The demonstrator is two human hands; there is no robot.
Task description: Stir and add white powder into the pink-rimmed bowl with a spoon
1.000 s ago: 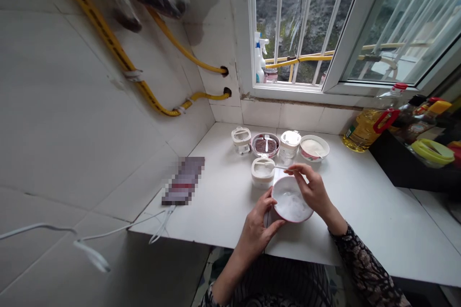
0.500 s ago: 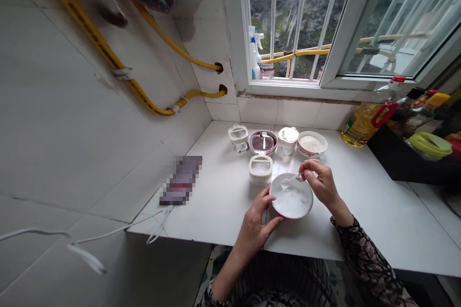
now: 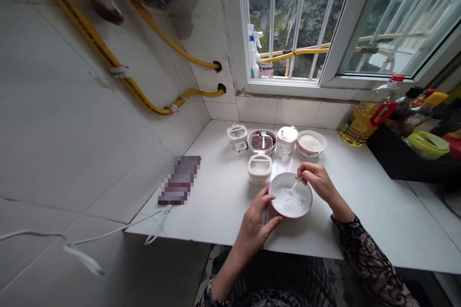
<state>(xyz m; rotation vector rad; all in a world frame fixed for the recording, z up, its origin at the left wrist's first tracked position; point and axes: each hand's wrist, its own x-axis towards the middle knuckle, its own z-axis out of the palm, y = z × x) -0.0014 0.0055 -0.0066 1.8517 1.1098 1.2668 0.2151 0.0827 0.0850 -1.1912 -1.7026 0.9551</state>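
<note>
My left hand [image 3: 256, 218] grips the left and near rim of a white bowl [image 3: 304, 204], thumb and fingers closed on its edge. White powdery stuff lies in the bowl. A small white spoon [image 3: 294, 185] is pinched in my right hand [image 3: 317, 180] above the far right rim, its lower end down in the white contents. Just beyond the bowl stands a jar with a cream lid [image 3: 260, 165]. Farther back are another lidded jar [image 3: 236, 136], a bowl of dark reddish food [image 3: 262, 143] with a small white spoon on it, a third jar [image 3: 287, 139] and a bowl of whitish grains [image 3: 311, 144].
A blurred-out dark flat object [image 3: 180, 180] and a white cable [image 3: 156, 232] lie on the counter [image 3: 216, 192] at left. At right, an oil bottle [image 3: 360, 122] stands beside a black rack [image 3: 392, 158] of bottles. A barred window [image 3: 295, 19] is behind.
The spoon has gone from the bowl's far rim area down into the white contents and tilts more steeply. My left hand still steadies the bowl in the same place.
</note>
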